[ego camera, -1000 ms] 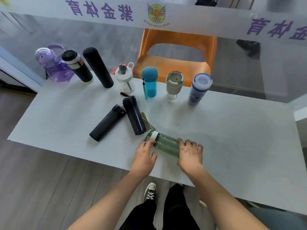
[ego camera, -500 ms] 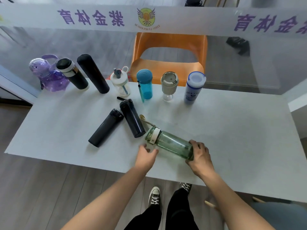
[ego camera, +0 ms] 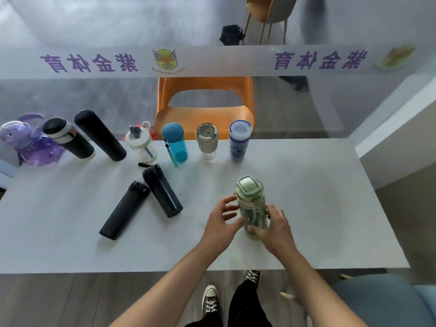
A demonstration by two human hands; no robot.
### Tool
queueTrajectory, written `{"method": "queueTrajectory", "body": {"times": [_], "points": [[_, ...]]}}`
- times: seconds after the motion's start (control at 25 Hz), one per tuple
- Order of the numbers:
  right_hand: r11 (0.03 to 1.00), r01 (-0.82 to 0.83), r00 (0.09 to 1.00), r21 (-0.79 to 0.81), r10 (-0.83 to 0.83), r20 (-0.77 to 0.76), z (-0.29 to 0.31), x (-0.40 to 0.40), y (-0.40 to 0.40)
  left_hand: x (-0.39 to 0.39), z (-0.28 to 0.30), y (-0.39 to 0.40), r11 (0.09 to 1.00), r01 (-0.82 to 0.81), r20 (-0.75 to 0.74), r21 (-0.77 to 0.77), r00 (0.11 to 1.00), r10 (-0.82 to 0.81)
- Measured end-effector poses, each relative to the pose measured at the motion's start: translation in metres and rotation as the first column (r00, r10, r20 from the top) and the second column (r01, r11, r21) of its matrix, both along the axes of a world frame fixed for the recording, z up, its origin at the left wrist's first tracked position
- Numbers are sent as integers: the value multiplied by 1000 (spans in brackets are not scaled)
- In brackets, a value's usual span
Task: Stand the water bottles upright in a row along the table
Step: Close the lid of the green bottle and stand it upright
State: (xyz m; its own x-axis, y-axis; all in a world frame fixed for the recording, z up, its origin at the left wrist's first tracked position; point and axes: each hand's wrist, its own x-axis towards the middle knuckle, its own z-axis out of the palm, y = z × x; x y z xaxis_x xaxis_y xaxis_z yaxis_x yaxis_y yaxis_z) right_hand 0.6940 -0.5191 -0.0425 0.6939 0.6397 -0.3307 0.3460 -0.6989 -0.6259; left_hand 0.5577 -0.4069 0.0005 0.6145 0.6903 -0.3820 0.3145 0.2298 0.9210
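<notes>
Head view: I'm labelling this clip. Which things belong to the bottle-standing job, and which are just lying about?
Job: green bottle, gripped by right hand; two lying black flasks; upright back row; table.
Lying about: orange chair; banner.

Green bottle (ego camera: 248, 197) base hidden by right hand (ego camera: 274, 230), perhaps off table.

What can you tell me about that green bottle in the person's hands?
The green bottle is see-through, plastic by the look, with a pale cream collar and a grey-green lid, closed. It stands about upright, lid up, over the table's front middle. The right hand grips its lower body; the left hand's spread fingers sit at its other side. Its base is hidden.
</notes>
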Motion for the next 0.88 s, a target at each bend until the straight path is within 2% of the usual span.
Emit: {"method": "queueTrajectory", "body": {"times": [0.08, 0.16, 0.36, 0.56, 0.88], "points": [[983, 108, 991, 151, -95, -92, 14, 7, -8, 16, 6, -7, 993, 60, 9, -100, 998, -59], [968, 146, 982, 204, -117, -147, 25, 15, -16, 29, 7, -12, 975, 99, -12, -197, 995, -103], [938, 248, 946, 244, -179, -272, 34, 36, -18, 61, -3, -10, 979, 127, -45, -158, 990, -136], [933, 221, 949, 282, -140, -281, 36, 102, 14, 126, 1, 12, 974, 91, 6, -208, 996, -91], [933, 136, 957, 333, -37, -287, 34, 221, 77, 243, 5, 61, 983, -12, 25, -181, 1000, 16]]}}
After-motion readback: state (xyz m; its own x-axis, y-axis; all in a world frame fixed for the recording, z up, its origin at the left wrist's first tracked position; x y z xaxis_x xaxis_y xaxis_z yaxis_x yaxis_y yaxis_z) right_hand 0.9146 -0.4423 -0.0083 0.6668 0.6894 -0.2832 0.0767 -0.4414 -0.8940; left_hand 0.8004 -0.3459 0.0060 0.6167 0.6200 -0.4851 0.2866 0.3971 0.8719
